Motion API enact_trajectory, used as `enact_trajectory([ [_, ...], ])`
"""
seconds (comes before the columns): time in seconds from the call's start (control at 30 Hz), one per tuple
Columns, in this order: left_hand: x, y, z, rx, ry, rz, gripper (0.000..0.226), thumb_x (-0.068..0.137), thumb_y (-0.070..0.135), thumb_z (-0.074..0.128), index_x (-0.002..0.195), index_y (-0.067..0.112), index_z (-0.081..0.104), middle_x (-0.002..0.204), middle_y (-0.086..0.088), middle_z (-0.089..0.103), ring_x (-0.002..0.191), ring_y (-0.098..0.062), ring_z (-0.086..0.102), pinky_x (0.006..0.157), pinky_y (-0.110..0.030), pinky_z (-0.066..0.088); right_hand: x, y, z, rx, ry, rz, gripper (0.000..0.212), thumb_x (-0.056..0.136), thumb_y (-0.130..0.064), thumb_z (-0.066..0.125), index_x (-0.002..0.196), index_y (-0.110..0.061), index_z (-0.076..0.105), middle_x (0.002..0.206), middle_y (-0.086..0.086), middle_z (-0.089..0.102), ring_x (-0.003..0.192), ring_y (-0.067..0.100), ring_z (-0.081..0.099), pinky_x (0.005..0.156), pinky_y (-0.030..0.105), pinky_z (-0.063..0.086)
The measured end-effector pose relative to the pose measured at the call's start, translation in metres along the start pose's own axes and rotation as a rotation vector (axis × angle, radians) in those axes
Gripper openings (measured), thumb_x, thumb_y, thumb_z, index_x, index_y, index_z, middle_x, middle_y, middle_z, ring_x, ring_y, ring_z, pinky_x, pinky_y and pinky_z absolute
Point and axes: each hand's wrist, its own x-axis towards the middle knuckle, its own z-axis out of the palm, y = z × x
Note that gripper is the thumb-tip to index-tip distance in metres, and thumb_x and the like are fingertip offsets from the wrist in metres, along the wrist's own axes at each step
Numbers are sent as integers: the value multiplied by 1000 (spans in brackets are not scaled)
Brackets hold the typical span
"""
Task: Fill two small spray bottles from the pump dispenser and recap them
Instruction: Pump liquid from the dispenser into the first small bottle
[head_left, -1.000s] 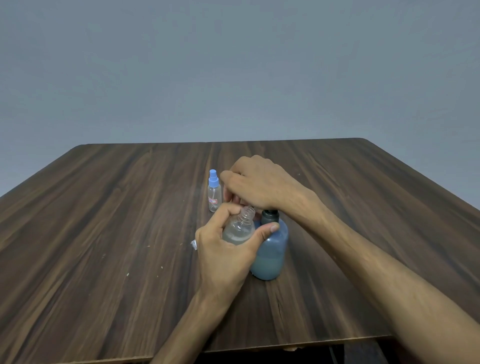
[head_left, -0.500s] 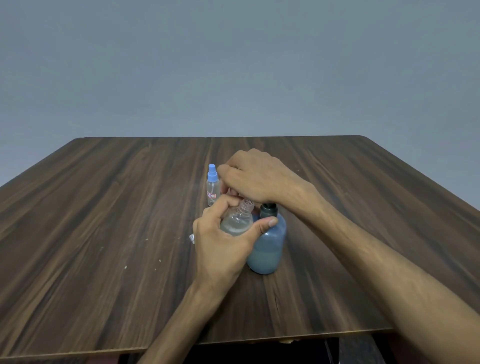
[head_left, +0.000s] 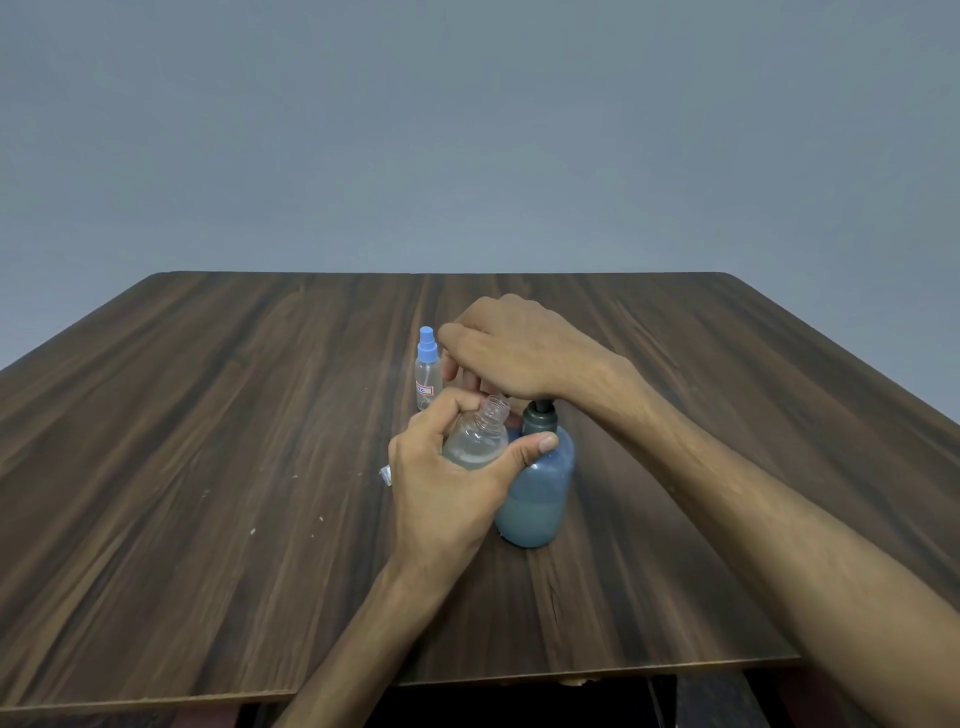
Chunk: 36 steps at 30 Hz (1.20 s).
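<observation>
Grey wall behind, a dark wood-grain table carries a blue translucent pump dispenser near centre. Her right hand covers its pump head; whether those fingers close I cannot tell. Her left hand clamps an uncapped clear spray bottle just left of it. Farther off stands a blue-capped clear spray bottle.

place: plain indoor room, kind not tellable, looking like a bare recording setup | counter: dark wood-grain laminate board, filling the lower view | behind counter: blank grey-blue wall running unbroken | on counter: only toiletry-type bottles, pump dispenser sitting near its middle
</observation>
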Motion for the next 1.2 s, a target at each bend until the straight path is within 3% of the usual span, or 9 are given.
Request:
enact_trajectory([
  [0.33,2,6,-1,7,-10,-21,43,66,34,96,93,7,76,87,2,80,86,-18,78,79,-43,64,-1,-3,3,-62,-21,0,44,101,-34,40,84,-21,78,91,1,78,89,26,71,77,41,54],
  [0.47,2,9,-2,-10,-19,-32,44,66,32,95,96,5,77,90,-1,81,88,-19,79,81,-43,65,-2,-3,3,-73,-27,-5,45,101,-35,39,90,-18,79,94,3,79,90,28,71,81,44,56],
  [0.63,3,5,-3,10,-23,-22,39,68,20,99,96,5,77,91,-1,81,89,-18,79,81,-41,65,0,-4,5,-70,-29,6,44,102,-35,38,91,-17,77,95,4,77,90,27,70,79,43,54],
  [0.73,2,7,-3,18,-12,-4,42,67,28,98,95,6,76,89,1,80,87,-16,78,79,-37,65,-1,-4,3,-66,-26,-9,44,103,-34,39,87,-18,77,91,2,77,86,26,70,75,41,53],
  [0.9,0,9,-2,-6,-4,-13,44,65,38,94,91,8,75,86,4,80,84,-17,78,76,-36,64,-2,-3,0,-40,-17,-9,44,102,-35,39,87,-21,77,92,-2,79,89,25,72,81,42,55],
  [1.07,0,7,-3,29,-4,2,39,67,28,99,92,8,75,86,5,79,84,-13,77,76,-25,61,-3,-5,3,-55,-30,-2,44,102,-34,39,88,-20,79,92,0,79,90,25,72,86,46,58],
  [1.2,-1,6,-2,13,1,-10,41,67,33,98,92,10,75,87,2,80,84,-18,79,77,-35,64,-1,-3,-1,-50,3,-10,45,101,-36,38,91,-17,78,90,1,79,89,25,73,88,48,58],
])
